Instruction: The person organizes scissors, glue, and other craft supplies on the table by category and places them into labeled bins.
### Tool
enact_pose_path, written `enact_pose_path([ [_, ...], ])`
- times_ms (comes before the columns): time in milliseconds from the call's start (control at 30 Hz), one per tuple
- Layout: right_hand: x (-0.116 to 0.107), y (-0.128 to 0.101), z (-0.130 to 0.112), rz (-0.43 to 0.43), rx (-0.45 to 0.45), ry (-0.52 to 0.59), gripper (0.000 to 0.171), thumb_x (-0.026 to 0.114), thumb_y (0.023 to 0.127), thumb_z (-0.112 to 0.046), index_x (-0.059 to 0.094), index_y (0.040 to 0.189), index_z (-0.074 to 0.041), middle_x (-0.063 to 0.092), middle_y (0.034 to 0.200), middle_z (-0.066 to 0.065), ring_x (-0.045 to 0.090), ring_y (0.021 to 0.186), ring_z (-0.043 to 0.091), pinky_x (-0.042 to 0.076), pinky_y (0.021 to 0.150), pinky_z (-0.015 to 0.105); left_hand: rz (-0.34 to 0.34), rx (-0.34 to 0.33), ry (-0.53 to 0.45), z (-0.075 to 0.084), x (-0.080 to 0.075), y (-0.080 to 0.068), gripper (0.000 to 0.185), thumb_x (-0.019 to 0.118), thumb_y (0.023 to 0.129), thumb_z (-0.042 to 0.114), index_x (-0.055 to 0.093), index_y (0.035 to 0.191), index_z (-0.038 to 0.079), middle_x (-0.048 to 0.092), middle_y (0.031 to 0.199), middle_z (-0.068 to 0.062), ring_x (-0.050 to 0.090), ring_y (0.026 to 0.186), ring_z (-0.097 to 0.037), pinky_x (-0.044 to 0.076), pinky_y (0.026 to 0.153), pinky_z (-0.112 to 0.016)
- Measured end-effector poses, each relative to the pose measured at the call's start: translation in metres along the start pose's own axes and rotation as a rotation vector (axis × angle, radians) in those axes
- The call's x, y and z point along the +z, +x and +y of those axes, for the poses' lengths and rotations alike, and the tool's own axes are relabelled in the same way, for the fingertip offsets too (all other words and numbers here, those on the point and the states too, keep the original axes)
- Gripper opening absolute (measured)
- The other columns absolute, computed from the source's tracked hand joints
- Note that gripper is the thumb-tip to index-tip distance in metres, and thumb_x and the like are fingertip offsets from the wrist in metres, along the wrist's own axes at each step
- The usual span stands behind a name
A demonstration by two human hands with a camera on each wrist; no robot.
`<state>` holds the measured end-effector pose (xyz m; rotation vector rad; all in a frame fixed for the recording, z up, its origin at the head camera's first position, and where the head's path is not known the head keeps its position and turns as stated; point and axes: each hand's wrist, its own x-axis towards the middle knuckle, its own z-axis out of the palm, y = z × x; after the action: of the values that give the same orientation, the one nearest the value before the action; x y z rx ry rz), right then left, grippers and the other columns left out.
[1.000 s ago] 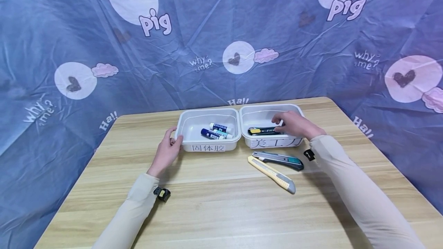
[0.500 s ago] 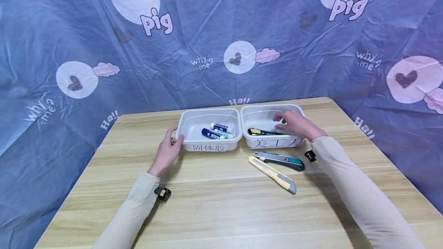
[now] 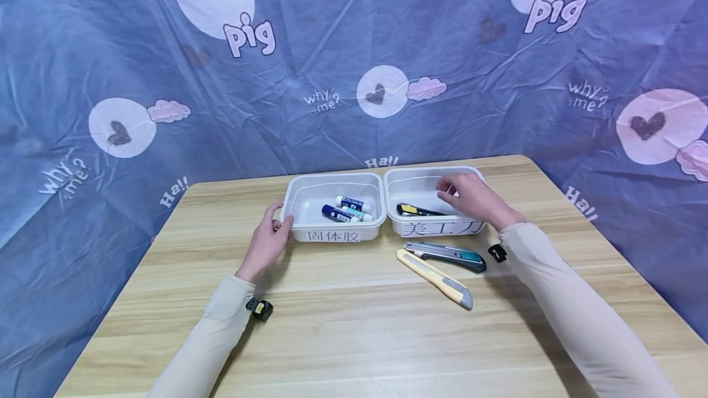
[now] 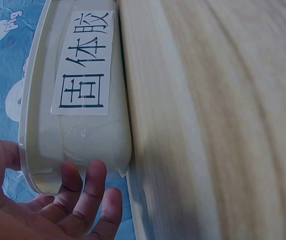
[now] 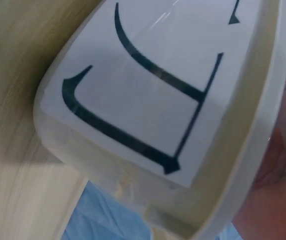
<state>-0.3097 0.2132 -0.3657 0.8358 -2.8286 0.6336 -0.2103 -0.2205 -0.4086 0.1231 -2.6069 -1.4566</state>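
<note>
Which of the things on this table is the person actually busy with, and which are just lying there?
In hand:
- right hand over the right tub
- black-and-yellow knife inside that tub
- left hand touching the left tub

Lying about:
- grey-and-teal knife and yellow knife on the table
- glue sticks in the left tub

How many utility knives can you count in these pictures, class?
3: one black and yellow knife inside the right box, and a teal knife and a yellow knife on the table. The right hand may hide more.
</note>
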Motion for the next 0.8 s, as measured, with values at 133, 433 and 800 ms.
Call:
enact_pose_path([
  [133, -0.002, -0.005, -0.003, 0.026, -0.011, -0.004, 0.018, 0.066, 0.098, -0.009, 0.072, 0.109, 0.004, 0.073, 0.099, 0.015, 0.068, 0.092, 0.029, 0.054, 0.085, 0.049, 0.001, -0.001, 0.005, 0.000, 0.000, 0.000, 0.052, 0.050, 0.108, 0.029, 0.037, 0.155, 0.010, 0.053, 0.074, 0.001, 0.050, 0.067, -0.014, 0.042, 0.069, -0.031],
  [433, -0.012, -0.020, -0.017, 0.064, -0.028, -0.035, 0.019, 0.066, 0.099, -0.012, 0.073, 0.111, 0.000, 0.073, 0.103, 0.014, 0.068, 0.096, 0.029, 0.053, 0.087, 0.051, -0.006, 0.003, 0.016, 0.001, -0.002, 0.000, 0.053, 0.050, 0.108, 0.030, 0.036, 0.155, 0.009, 0.058, 0.079, -0.007, 0.051, 0.066, -0.013, 0.042, 0.066, -0.030],
  [800, -0.007, -0.045, -0.029, 0.094, -0.090, -0.099, 0.020, 0.069, 0.097, -0.015, 0.072, 0.113, -0.004, 0.070, 0.108, 0.011, 0.066, 0.098, 0.027, 0.055, 0.083, 0.049, -0.011, -0.004, 0.002, 0.000, 0.000, 0.000, 0.054, 0.050, 0.108, 0.031, 0.036, 0.156, 0.010, 0.059, 0.080, -0.008, 0.052, 0.067, -0.013, 0.043, 0.066, -0.029],
])
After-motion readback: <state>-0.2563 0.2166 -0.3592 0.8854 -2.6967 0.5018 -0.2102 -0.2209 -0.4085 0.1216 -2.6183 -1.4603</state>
